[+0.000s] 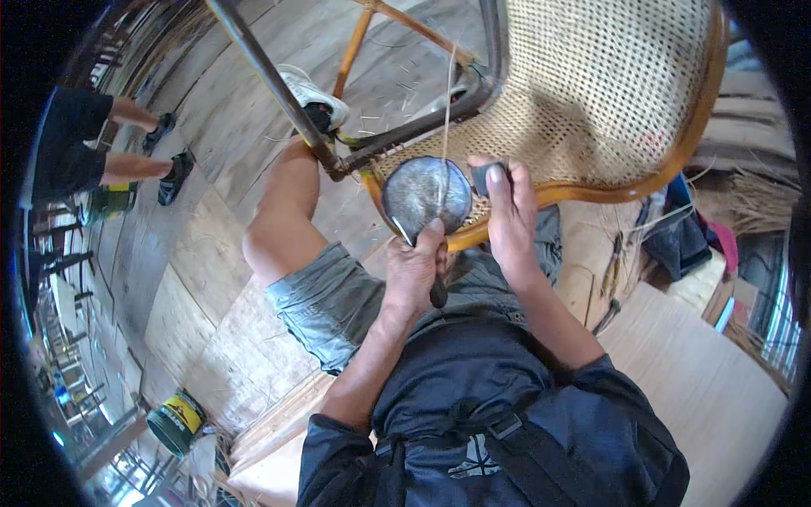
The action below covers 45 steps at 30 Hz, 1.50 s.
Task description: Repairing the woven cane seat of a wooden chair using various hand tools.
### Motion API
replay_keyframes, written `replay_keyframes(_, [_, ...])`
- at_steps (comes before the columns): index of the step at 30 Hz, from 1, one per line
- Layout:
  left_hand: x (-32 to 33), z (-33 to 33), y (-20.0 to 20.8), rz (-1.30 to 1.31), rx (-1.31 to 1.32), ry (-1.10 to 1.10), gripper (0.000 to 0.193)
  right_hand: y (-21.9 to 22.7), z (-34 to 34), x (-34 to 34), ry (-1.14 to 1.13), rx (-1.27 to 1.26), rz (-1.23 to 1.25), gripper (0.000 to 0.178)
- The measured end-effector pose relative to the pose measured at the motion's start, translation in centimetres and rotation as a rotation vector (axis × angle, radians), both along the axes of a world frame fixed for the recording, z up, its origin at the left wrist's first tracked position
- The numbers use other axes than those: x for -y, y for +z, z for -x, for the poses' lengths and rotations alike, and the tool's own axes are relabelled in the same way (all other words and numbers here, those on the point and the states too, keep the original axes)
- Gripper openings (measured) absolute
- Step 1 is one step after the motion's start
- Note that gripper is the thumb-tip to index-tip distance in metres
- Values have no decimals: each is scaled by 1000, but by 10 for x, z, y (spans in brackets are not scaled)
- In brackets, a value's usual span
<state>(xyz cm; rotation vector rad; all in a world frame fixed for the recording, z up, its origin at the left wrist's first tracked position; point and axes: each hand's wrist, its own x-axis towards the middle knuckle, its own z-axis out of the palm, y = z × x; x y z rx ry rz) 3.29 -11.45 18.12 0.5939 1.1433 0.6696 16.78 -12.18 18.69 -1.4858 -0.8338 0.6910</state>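
My left hand (412, 269) is closed, its thumb resting at the lower rim of a round grey metal disc (414, 190). A pale cane strand (447, 110) runs from the chair frame down over the disc to that thumb. Below the same fist a black handle (438, 294) sticks out; whether it joins the disc I cannot tell. Just right of the disc, my right hand (514, 215) pinches a small dark block (483, 178) under its thumb. Beyond both hands lies a tipped chair with a woven cane panel (608, 93), its brown rim near my lap.
Dark chair legs (270, 80) rise at upper left beside my shoe (312, 97). Cane offcuts litter the plank floor (203, 279). A green and yellow bucket (177, 421) stands at lower left. Another person's legs (135, 139) show at far left. Tools (615, 266) lie to my right.
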Motion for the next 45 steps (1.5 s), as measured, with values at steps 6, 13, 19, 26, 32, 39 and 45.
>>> replay_keyframes(6, [2, -6, 4, -170, -86, -124, 28, -22, 3, -7, 48, 539, -192, 54])
replay_keyframes(13, [-15, 2, 9, -344, -386, -390, 33, 7, 0, 3, 230, -50, 79, 18])
replay_keyframes(19, [-5, -12, 24, -123, -97, -292, 30, 5, -9, 8, 60, 109, -94, 16])
replay_keyframes(26, [17, 44, 32, -390, -393, -782, 27, 38, -137, 37, -459, 445, 71, 25])
replay_keyframes(32, [8, -40, 15, -569, -336, -552, 37, 26, -48, 55, -311, 177, 125, 23])
replay_keyframes(39, [11, -61, 10, -702, -410, -447, 26, 15, -42, 46, -363, 171, 34, 17])
replay_keyframes(45, [7, -57, 1, -668, -319, -484, 27, 4, -38, 46, -327, 44, 0, 14])
